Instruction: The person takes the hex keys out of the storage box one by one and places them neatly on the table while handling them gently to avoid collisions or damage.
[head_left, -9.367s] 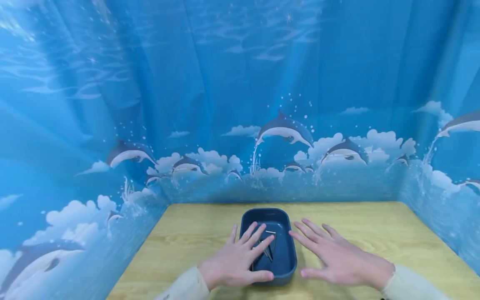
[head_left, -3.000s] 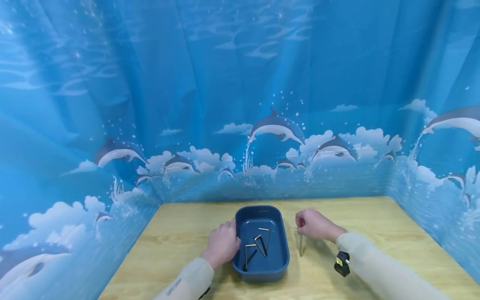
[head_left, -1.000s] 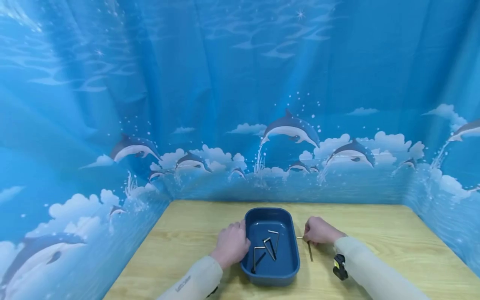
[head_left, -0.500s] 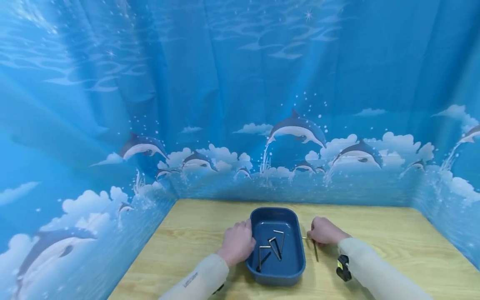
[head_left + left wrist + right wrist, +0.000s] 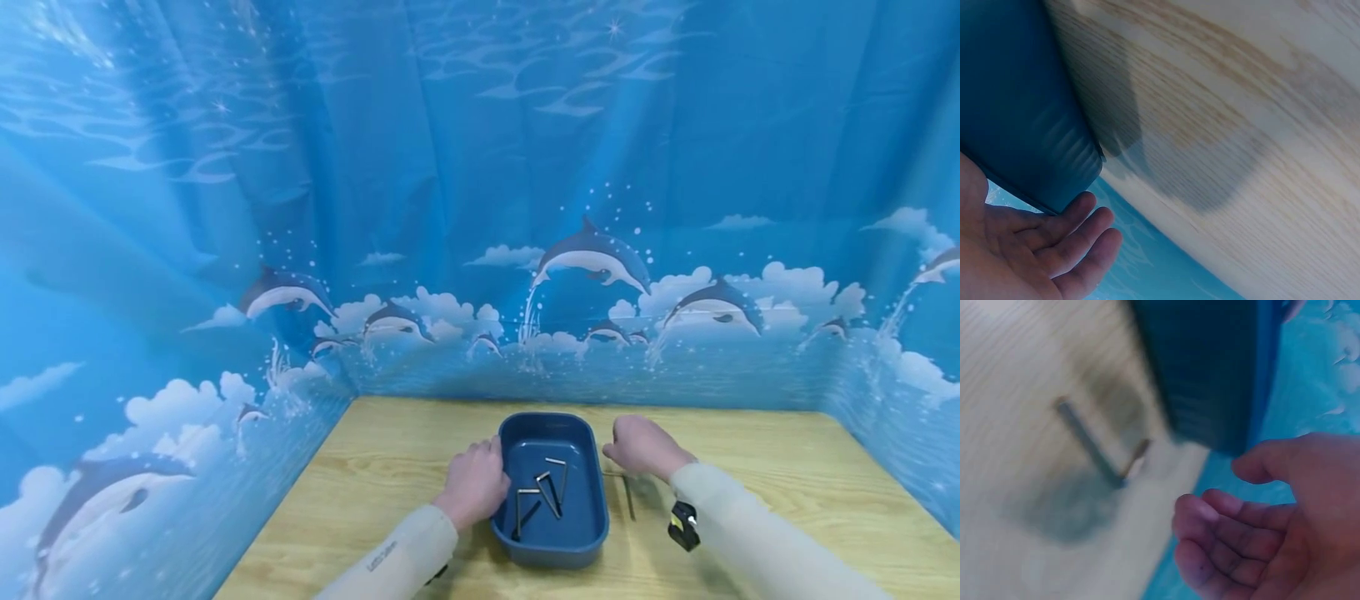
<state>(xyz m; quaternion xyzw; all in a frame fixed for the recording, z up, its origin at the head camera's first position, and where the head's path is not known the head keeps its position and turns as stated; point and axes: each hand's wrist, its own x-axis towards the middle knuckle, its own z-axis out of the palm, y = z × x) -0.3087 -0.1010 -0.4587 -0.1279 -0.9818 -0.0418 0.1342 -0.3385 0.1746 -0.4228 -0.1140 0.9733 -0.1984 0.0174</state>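
Observation:
A dark blue rectangular box [image 5: 551, 557] stands on the wooden table, holding several L-shaped hex keys [image 5: 562, 483]. My left hand [image 5: 474, 483] grips the box's left edge; in the left wrist view, the fingers of that left hand [image 5: 1016, 256] bend loosely by the rim, and its thumb is out of sight. To the right of the box another hex key [image 5: 630, 500] lies on the table. Just above it, my right hand [image 5: 645, 446] holds nothing. The right wrist view has this hex key [image 5: 1088, 444], blurred, apart from the loosely curled fingers [image 5: 1194, 519].
A light wooden table [image 5: 390, 450] bears the box, with bare wood on both sides. Blue curtains [image 5: 465, 208] printed with dolphins and clouds close off the back and both sides. A black device [image 5: 683, 525] is strapped at the right sleeve.
At first both hands were spread over the table. Then my left hand took the box's edge, and my right hand lowered a hex key beside it, let go and rose slightly.

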